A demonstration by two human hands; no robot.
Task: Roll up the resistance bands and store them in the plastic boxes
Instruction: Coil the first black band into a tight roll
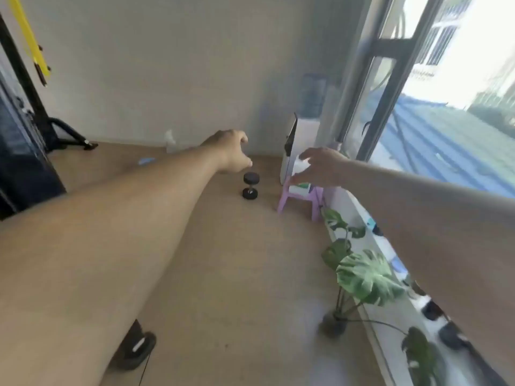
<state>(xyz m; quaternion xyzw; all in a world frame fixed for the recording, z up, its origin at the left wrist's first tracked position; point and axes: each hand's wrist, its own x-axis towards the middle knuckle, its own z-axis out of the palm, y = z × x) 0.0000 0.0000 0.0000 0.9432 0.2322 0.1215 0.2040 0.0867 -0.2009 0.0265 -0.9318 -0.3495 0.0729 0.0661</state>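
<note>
Both my arms stretch forward over the wooden floor. My left hand [232, 151] hovers in the air above a small black dumbbell [250, 186], fingers loosely curled and holding nothing. My right hand [317, 168] is at a translucent plastic box [299, 166] on a purple stool [299, 197], with finger and thumb spread around the box's near side; a firm grip is not visible. Under it sits another box with something green inside [303, 186]. A yellow resistance band [28, 37] hangs at the upper left. A small blue item [146, 161] lies on the floor by the far wall.
A white water dispenser [299, 140] stands behind the stool in the corner. Potted leafy plants [365, 274] line the window sill [395, 263] on the right, which holds several small items. A black rack [19, 140] stands at the left, and a dark object [136, 349] lies near my feet.
</note>
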